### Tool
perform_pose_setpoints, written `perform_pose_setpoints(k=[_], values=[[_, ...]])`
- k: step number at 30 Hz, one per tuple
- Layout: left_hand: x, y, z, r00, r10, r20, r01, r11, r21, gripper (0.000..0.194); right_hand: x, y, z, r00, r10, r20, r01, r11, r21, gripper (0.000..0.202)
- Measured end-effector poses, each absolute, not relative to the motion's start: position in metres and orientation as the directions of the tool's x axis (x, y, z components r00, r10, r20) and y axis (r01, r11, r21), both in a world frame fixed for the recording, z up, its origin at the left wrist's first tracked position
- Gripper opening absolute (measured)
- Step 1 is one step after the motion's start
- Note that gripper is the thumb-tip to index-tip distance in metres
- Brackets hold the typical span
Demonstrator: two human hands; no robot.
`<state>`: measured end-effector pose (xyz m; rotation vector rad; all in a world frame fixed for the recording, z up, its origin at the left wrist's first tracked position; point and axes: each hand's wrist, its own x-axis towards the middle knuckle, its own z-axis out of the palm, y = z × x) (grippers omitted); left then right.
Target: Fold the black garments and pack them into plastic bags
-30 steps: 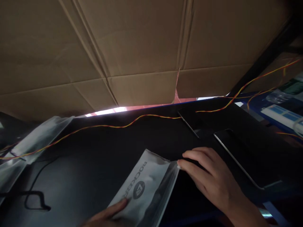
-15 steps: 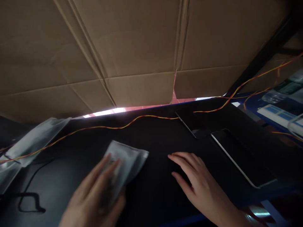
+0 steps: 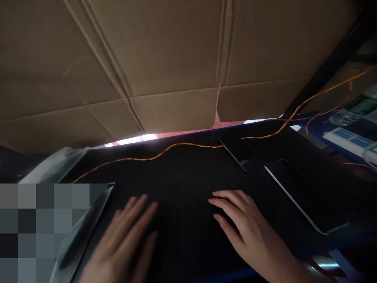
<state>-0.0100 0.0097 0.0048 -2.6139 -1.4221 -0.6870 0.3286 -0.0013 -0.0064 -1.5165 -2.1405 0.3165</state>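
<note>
My left hand (image 3: 123, 239), slightly blurred, hovers over or rests on the black surface (image 3: 182, 177) with fingers spread and nothing in it. My right hand (image 3: 244, 224) lies on the same surface at centre right, its fingers apart and holding nothing. To the right of it lies a dark phone-like device (image 3: 303, 196) with a silver edge. A second dark device (image 3: 240, 153) sits just behind. At the lower left a translucent bag (image 3: 85, 232) shows partly, the rest hidden by a pixelated patch.
Brown cardboard (image 3: 171, 59) stands along the back. A red-yellow twisted wire (image 3: 141, 158) runs across the surface. Another translucent bag (image 3: 53, 165) lies at the left edge. Blue and white packages (image 3: 350, 143) and clear plastic sit at the right.
The small translucent bag has left my left hand, whose fingers are now apart. A bag edge and a pixelated patch now show at the lower left. My right hand has hardly moved.
</note>
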Motion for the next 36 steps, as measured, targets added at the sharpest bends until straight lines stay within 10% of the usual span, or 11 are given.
perform_pose_setpoints(k=[9,36], values=[[0.086,0.009,-0.016,0.570,0.744,0.348,0.814,-0.570,-0.112,0.071,0.303,-0.002,-0.012,-0.385,0.884,0.267,0.858,0.449,-0.250,0.066],[0.087,0.008,-0.013,0.583,0.748,0.316,0.810,-0.564,-0.160,0.069,0.304,-0.002,-0.014,-0.367,0.886,0.282,0.874,0.432,-0.223,0.058]])
